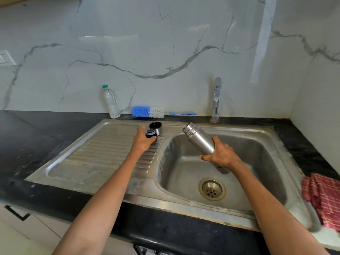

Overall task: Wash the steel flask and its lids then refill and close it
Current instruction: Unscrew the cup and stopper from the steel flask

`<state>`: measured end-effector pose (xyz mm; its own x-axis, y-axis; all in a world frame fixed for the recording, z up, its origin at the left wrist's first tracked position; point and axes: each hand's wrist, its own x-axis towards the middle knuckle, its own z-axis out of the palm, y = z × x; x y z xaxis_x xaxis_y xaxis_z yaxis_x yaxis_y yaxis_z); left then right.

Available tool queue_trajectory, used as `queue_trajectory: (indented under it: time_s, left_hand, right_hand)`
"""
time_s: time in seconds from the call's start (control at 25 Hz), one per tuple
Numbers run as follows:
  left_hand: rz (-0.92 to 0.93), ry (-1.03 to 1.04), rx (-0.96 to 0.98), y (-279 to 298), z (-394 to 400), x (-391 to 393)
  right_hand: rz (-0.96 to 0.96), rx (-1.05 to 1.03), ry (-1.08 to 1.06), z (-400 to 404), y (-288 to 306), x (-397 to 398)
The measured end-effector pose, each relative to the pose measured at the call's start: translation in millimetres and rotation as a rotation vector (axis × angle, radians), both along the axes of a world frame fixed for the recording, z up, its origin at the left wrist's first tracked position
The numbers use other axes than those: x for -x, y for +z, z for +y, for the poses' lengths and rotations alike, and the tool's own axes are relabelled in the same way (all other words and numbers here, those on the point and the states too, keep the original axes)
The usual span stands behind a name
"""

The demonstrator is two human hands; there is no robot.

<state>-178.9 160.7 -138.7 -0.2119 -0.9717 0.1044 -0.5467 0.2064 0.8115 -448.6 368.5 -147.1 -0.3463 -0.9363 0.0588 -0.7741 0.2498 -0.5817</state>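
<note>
Your right hand (221,153) grips the open steel flask (199,138) around its lower body, holding it tilted over the sink basin (261,153), mouth pointing far-left. Your left hand (142,139) pinches the small black inner stopper (151,133) over the ribbed drainboard (110,150). Just beyond it the steel cup lid (156,127) stands mouth-up. A bottle brush (149,112) lies on the counter beyond.

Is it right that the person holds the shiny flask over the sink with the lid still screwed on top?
Not quite. The right hand does hold the steel flask over the sink, but the head view shows its threaded mouth open, no lid on.
</note>
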Motion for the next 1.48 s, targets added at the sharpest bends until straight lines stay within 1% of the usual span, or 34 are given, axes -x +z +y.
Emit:
queue_trajectory:
  time_s: [0.16,0.32,0.36,0.4,0.48,0.52,0.6,0.68,0.8,0.88,1.0,1.12,1.28,1.48]
  left_hand:
    - [-0.033,0.034,-0.009,-8,-4,1]
    - [-0.216,0.106,0.049,-3,3,5]
    - [-0.211,0.129,0.097,2,11,8]
    - [-0.157,0.140,0.159,9,20,15]
    - [0.055,0.122,0.261,26,44,34]
    - [0.165,0.099,0.265,32,56,47]
    - [0.319,0.016,0.201,35,78,72]
    - [0.380,-0.104,0.158,21,89,91]
    - [0.325,-0.218,0.144,-11,80,104]
    - [0.300,-0.215,0.179,-15,75,107]
    - [0.251,-0.110,0.252,-10,72,108]
    - [0.230,-0.063,0.219,-9,70,105]
    - [0.172,-0.093,0.105,-13,61,102]
    - [0.105,-0.162,0.051,-21,58,104]
  right_hand:
    - [0.002,-0.012,-0.004,0,-3,3]
    - [0.007,-0.018,-0.011,0,-3,3]
    - [0.003,-0.019,-0.012,0,-3,3]
    - [-0.008,-0.019,-0.017,0,-4,4]
    - [-0.032,-0.011,-0.036,2,-3,4]
    - [-0.035,-0.006,-0.046,4,-2,5]
    - [-0.036,0.008,-0.075,7,1,6]
    - [-0.054,0.037,-0.113,11,3,9]
    - [-0.061,0.091,-0.186,16,7,17]
    - [0.034,0.094,-0.218,20,14,23]
    - [0.297,0.038,-0.241,31,23,30]
    - [0.506,-0.042,-0.262,39,24,28]
    - [0.651,-0.141,-0.207,42,15,23]
    - [0.818,-0.221,-0.137,47,15,31]
